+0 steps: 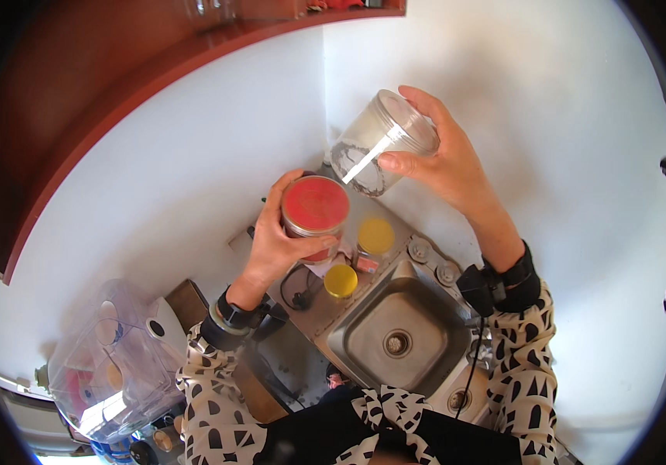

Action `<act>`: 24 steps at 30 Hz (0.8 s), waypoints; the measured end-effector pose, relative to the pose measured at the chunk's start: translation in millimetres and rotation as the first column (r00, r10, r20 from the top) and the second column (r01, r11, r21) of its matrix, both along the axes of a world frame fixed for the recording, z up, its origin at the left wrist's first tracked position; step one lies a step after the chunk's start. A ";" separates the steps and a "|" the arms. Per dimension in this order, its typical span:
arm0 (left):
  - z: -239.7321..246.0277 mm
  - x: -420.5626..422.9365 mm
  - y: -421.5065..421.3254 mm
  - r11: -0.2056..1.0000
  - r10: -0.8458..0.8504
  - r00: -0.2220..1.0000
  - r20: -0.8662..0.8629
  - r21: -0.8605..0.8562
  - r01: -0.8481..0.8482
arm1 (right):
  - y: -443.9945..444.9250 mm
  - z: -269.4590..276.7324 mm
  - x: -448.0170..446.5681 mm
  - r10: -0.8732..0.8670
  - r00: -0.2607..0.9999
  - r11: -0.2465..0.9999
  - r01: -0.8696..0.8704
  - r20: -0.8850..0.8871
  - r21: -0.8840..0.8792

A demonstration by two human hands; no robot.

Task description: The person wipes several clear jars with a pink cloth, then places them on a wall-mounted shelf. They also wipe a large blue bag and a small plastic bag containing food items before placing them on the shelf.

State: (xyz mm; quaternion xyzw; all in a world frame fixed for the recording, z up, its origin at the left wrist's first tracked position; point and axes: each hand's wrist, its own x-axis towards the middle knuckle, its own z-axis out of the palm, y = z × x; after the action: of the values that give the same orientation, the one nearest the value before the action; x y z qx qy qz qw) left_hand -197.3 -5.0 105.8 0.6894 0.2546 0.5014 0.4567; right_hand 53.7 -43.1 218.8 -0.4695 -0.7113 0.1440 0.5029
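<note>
My left hand grips a round jar with a red lid, held upright above the counter. In my right hand is a clear plastic jar, tilted so that its base points down and to the left. Dark residue shows in the lower end of this jar, and its upper end looks clear. Both jars are off the counter, with the clear one just right of and above the red-lidded one. Behind and below them stand two jars with yellow lids, a larger yellow-lidded jar and a smaller yellow-lidded jar.
A stainless steel sink sits in the counter before me. A black cable lies near the yellow-lidded jars. Overhead at left runs a red-brown shelf. A transparent plastic cover over several items stands at lower left.
</note>
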 end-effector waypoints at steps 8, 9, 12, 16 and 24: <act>104.4 6.9 92.0 0.985 -0.127 0.989 0.074 0.124 0.117 | 112.6 111.2 -34.7 0.269 0.949 0.963 -0.271 0.165 -0.012; 107.1 9.2 86.6 0.987 -0.109 0.985 0.130 0.131 0.092 | 110.7 112.4 -38.4 0.290 0.935 0.954 -0.299 0.203 0.014; 118.7 12.5 72.7 0.983 -0.075 0.966 0.247 0.184 0.029 | 105.2 118.7 -51.2 0.270 0.950 0.941 -0.296 0.159 0.165; 154.0 -10.0 70.7 0.937 -0.040 0.957 0.288 0.344 -0.064 | 116.5 144.0 -80.9 0.272 0.958 0.881 -0.286 0.092 0.376; 187.5 -21.4 33.3 0.887 0.074 0.921 0.383 0.397 -0.236 | 101.1 189.4 -113.7 0.443 0.889 0.764 -0.443 0.118 0.469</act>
State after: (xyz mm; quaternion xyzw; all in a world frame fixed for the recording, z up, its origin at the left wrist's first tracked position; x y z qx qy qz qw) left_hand -218.7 28.2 293.3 0.6482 0.1040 0.6975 0.2874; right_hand -60.0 57.9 408.2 -0.1473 -0.8148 0.0762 0.5555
